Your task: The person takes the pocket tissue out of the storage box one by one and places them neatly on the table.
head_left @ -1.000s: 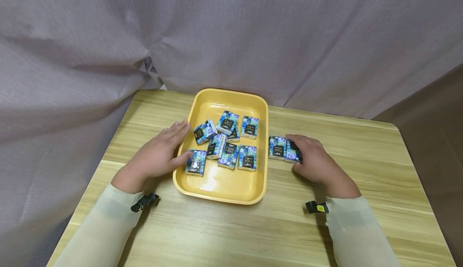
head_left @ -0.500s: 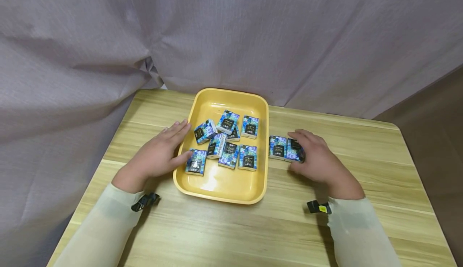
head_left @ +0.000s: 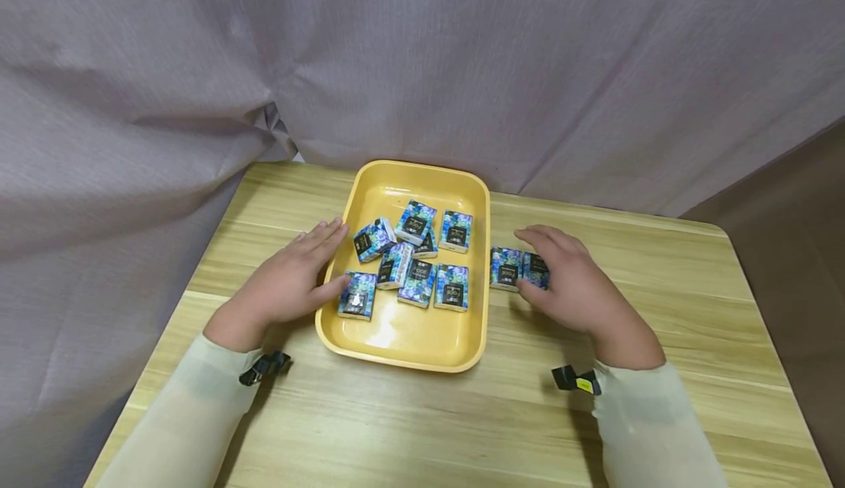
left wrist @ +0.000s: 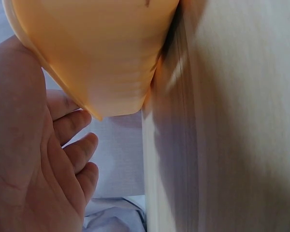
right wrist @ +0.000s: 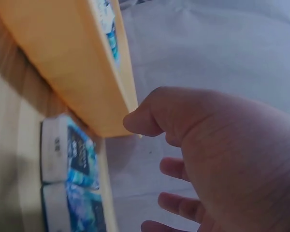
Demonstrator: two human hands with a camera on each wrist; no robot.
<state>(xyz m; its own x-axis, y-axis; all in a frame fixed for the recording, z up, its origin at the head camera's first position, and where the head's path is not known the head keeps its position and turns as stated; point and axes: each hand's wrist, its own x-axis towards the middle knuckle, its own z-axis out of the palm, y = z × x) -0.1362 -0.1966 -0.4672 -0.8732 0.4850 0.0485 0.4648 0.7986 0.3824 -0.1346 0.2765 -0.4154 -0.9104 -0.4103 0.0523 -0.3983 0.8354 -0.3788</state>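
Note:
A yellow plastic tray (head_left: 422, 341) holds several small blue floral tissue packs (head_left: 452, 288) with black labels, some overlapping. My left hand (head_left: 280, 286) rests along the tray's left rim, fingers extended, its thumb over the rim by the nearest tissue pack (head_left: 357, 295). Outside the right wall, two more tissue packs lie side by side on the table; the inner pack (head_left: 506, 266) sits against the tray. Over the outer pack (head_left: 536, 268) is my right hand (head_left: 577, 297), thumb and fingers apart. The right wrist view shows that hand (right wrist: 222, 140) raised above both packs, holding nothing.
The tray stands on a wood-grain table (head_left: 409, 429), near its back edge. A grey cloth curtain (head_left: 422, 55) hangs behind and to the left, and a brownish cloth (head_left: 792, 202) hangs at the right. Each wrist carries a black strap (head_left: 264, 368).
My right hand has lifted off the outer tissue pack, its thumb and fingers spreading apart and shifting slightly toward the tray. The left hand and the tray stay in place.

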